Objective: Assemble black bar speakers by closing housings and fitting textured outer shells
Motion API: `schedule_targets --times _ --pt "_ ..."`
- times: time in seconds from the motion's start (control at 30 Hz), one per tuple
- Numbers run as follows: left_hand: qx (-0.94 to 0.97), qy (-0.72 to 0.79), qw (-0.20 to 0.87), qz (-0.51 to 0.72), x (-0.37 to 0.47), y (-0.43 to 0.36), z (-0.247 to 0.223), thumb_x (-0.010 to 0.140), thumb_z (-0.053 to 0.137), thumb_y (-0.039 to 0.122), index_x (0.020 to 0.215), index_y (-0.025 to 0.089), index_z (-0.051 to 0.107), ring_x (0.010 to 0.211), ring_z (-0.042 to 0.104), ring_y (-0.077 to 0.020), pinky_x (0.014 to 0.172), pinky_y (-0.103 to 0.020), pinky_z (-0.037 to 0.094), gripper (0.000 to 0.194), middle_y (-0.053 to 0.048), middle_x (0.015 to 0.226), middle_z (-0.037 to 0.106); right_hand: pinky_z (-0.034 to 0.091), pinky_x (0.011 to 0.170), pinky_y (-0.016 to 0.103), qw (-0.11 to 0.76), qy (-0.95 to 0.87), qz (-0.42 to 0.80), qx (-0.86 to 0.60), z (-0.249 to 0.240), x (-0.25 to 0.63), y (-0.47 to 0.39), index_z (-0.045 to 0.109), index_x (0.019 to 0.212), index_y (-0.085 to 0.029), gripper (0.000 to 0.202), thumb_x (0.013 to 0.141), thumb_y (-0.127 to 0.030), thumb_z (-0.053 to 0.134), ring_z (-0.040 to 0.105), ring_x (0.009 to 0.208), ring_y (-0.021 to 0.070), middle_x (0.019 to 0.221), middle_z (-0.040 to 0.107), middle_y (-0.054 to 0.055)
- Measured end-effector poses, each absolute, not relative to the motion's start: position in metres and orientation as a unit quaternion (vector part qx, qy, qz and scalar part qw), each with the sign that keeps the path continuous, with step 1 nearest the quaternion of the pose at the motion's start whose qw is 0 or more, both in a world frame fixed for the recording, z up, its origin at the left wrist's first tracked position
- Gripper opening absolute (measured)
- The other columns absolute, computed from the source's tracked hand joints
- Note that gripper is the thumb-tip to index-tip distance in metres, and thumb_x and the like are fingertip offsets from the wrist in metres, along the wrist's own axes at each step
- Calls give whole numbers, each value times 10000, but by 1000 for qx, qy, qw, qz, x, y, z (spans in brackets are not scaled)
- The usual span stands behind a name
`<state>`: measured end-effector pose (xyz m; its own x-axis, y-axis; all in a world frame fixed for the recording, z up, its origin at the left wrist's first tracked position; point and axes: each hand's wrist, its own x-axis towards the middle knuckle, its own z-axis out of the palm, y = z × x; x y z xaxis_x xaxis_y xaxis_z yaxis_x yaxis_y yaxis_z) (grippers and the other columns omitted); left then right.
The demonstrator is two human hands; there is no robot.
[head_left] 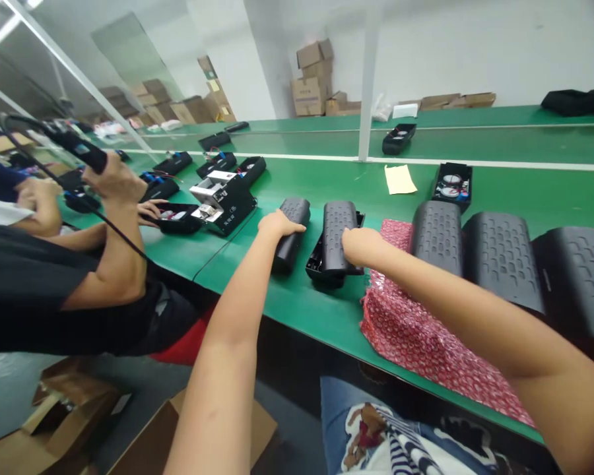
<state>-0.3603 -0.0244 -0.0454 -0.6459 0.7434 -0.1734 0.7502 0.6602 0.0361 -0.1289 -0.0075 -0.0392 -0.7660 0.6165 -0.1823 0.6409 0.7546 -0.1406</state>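
Observation:
My left hand (277, 225) is closed on the upper end of a black textured case (289, 245) on the green table. Just to its right, a black textured cover (338, 231) lies across an open black housing (317, 270), slightly askew to it. My right hand (357, 245) grips the right side of that cover, its fingers partly hidden. Several more textured covers stand in a row to the right, the nearest one (436, 237) on pink bubble wrap (416, 330).
Behind the covers lie an open housing (452, 186) and a yellow paper (400, 179). At left, a co-worker's hand holds a black power tool (82, 148) near a black device (224, 203). A white post (369, 86) rises behind; cartons (69, 409) sit below.

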Motion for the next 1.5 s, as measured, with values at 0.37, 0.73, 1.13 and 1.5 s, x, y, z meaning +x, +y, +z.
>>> schedule_targets --times 0.37,0.73,1.13,1.5 --pt "374 924 82 14 -352 -21 -53 650 705 681 1504 94 241 1246 525 -387 951 -427 479 1136 -242 1385 510 336 1035 554 103 975 150 -129 -51 -142 36 348 1471 -184 887 655 -12 650 309 1407 377 1579 256 179" --pt "357 930 87 22 -354 -25 -53 636 707 704 1508 105 240 1245 520 -372 974 -422 472 1156 -233 1393 501 417 784 370 119 966 191 -131 -30 -162 42 464 1366 -144 846 558 -182 709 537 992 301 1150 589 147" --pt "339 936 90 19 -345 -24 -59 666 683 698 1551 142 112 1305 444 -393 1030 -488 435 1192 -231 1497 353 401 745 334 185 946 236 -122 -35 -173 27 348 1424 -173 903 612 -183 743 528 1118 287 1267 537 143" --pt "351 929 110 49 -357 -28 -62 635 702 700 1545 174 136 1278 474 -391 1013 -456 442 1194 -237 1464 373 395 702 332 171 949 236 -120 -27 -175 25 367 1400 -170 889 611 -192 774 560 1044 288 1208 558 138"
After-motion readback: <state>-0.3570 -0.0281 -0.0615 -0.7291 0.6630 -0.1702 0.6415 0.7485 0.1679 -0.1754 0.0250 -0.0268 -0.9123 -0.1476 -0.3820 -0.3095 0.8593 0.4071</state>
